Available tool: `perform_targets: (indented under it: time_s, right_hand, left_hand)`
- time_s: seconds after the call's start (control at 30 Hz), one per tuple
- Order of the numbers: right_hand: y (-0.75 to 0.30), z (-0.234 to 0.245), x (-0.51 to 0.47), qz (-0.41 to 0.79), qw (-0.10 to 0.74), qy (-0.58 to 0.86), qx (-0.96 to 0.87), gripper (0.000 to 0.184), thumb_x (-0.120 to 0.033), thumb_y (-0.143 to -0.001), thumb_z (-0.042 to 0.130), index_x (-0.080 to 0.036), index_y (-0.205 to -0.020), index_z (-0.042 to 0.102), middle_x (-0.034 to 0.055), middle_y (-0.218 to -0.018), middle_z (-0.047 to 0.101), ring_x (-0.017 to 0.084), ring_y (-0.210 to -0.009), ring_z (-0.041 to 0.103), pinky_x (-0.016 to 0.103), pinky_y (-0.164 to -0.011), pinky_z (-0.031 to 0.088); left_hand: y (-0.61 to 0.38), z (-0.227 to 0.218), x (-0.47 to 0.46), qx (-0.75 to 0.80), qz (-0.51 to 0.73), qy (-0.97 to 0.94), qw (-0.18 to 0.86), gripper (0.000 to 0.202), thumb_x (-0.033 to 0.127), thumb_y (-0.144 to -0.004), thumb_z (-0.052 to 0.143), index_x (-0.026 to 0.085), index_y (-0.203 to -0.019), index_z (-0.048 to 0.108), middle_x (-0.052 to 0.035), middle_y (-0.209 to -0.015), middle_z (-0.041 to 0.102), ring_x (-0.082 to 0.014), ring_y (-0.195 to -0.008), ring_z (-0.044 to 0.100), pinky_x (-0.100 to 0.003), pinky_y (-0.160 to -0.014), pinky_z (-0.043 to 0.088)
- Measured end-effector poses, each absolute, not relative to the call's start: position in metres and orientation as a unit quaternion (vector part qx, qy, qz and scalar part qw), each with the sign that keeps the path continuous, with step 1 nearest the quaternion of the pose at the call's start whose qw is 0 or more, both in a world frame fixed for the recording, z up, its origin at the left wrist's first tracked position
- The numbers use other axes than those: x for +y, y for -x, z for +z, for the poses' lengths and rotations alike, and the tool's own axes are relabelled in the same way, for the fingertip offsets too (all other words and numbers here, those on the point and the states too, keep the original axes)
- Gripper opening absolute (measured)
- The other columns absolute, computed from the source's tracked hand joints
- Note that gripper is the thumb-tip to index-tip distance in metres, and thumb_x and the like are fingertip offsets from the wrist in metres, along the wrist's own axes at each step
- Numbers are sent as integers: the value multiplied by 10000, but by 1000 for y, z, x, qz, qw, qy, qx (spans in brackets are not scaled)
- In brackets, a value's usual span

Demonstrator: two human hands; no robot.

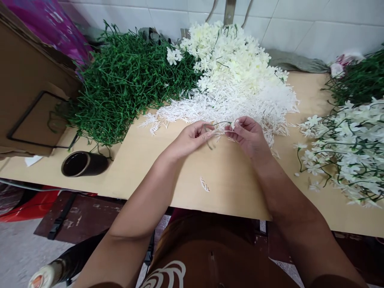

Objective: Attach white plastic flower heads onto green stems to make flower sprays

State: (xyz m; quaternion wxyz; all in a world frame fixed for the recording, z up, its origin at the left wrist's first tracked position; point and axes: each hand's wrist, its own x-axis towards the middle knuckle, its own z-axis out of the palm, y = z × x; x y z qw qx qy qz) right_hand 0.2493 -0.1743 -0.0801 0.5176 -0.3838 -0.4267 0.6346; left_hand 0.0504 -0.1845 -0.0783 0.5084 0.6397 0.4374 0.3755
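My left hand [192,138] is pinched shut on a thin green stem [221,123] that runs across to my right hand [247,134]. My right hand is closed on a small white piece at the stem's other end. Both hands hover over the wooden table [228,176], right in front of a heap of white feathery plastic leaves [228,106]. Behind that heap lies a mound of cream artificial flowers [228,56].
A big pile of green plastic stems [126,84] fills the back left. Finished flower sprays [348,148] lie at the right. A dark cup [82,164] lies on its side near the front left edge, beside a cardboard box [27,88]. One white leaf scrap [205,185] lies near me.
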Motion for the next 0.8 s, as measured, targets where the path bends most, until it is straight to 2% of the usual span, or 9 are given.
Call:
perform_targets:
  time_s: [0.1,0.2,0.3,0.4,0.5,0.6,0.73,0.8]
  right_hand:
    - [-256,-75,-174,611,543,394,-419,405,-428,-559,844,-240,-741,535,-72,-673,602,113,-772,672,259,-729,560]
    - [-259,-74,-174,619,558,392,-390,358,-364,-586,822,-233,-737,525,-74,-657,606,98,-737,667,235,-692,555]
    - [-255,-71,-177,646,556,395,-342,310,-281,-587,801,-223,-713,524,-68,-625,619,91,-687,660,219,-653,554]
    - [-248,-66,-181,674,531,408,-311,288,-240,-574,789,-210,-678,523,-53,-599,622,97,-665,657,213,-621,555]
    - [-247,-61,-188,685,511,416,-311,293,-247,-564,797,-205,-659,523,-50,-580,605,106,-652,655,217,-594,557]
    - [-256,-58,-199,692,465,416,-365,304,-283,-557,820,-203,-656,545,-48,-582,597,124,-637,651,233,-544,549]
    - [-280,-51,-217,692,303,425,-499,293,-398,-647,792,-195,-693,586,4,-662,659,136,-633,643,277,-565,555]
    - [-293,-41,-222,655,197,431,-589,267,-438,-709,737,-197,-751,631,29,-714,683,145,-653,641,297,-603,549]
  left_hand:
    - [-49,-76,-186,399,420,-672,462,553,491,-764,674,220,-1235,574,15,-736,514,-91,-608,410,-237,-579,364]
    - [-47,-76,-186,379,450,-727,354,507,421,-805,653,269,-1283,578,-32,-919,569,-121,-770,483,-261,-711,427]
    - [-47,-76,-187,359,460,-775,243,304,347,-830,636,271,-1118,694,-37,-905,565,-144,-857,513,-301,-788,442]
    - [-51,-75,-191,347,468,-788,197,168,325,-847,612,240,-892,751,-35,-827,578,-147,-832,538,-321,-791,446]
    - [-54,-70,-193,356,501,-757,220,177,347,-831,630,212,-794,737,-47,-832,619,-150,-824,563,-323,-787,457]
    - [-52,-64,-193,388,540,-678,313,215,371,-833,617,188,-755,699,-55,-852,649,-148,-830,583,-304,-775,470]
    - [-53,-66,-190,430,498,-592,464,122,274,-809,614,166,-830,667,-14,-734,640,-110,-698,566,-257,-691,457]
    - [-57,-70,-190,443,441,-593,508,103,218,-804,589,146,-785,660,-12,-716,642,-91,-650,543,-244,-663,440]
